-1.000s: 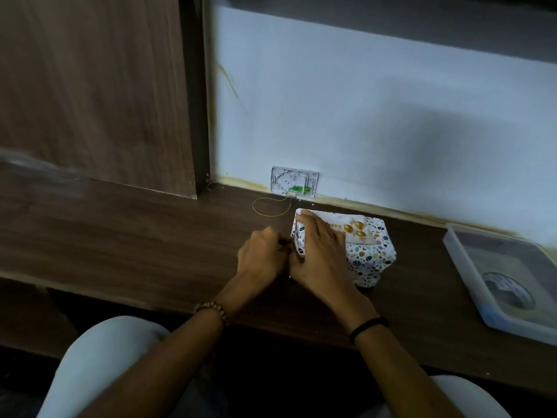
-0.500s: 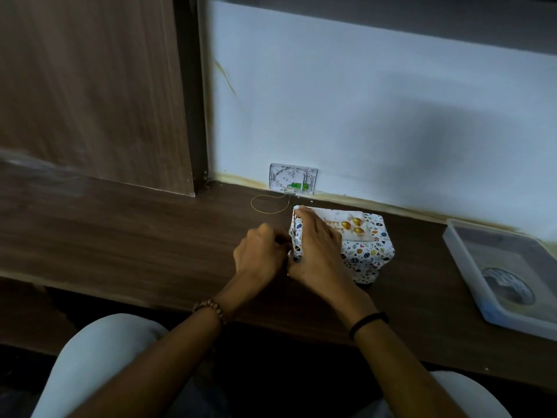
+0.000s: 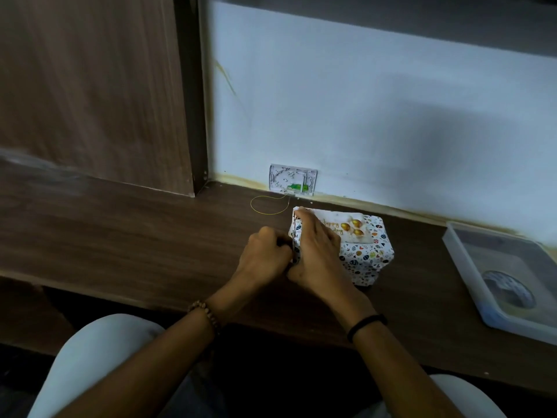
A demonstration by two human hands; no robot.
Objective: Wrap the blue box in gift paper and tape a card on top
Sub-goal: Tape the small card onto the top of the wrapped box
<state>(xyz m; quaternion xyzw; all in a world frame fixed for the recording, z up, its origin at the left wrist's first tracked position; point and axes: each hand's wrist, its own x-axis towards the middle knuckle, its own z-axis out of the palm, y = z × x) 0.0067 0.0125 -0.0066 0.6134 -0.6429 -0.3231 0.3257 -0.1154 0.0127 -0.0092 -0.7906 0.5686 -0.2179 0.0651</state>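
The box (image 3: 366,257), wrapped in white paper with small coloured prints, stands on the brown desk (image 3: 150,236) near the wall. A pale card (image 3: 352,229) with gold balloons lies on its top. My right hand (image 3: 316,254) rests over the box's top left edge, fingers straight along it, covering the card's left end. My left hand (image 3: 265,254) is curled against the box's left side, touching the right hand. Whatever its fingertips hold there is hidden.
A clear plastic tray (image 3: 461,260) with a tape roll (image 3: 509,292) inside sits at the right end of the desk. A wall plate (image 3: 292,184) and a thin yellow wire loop (image 3: 268,212) lie behind the box. A wooden panel (image 3: 90,101) rises at the back left.
Both hands stay at the box's left side; the left hand has shifted slightly closer against the box. The box has not moved.
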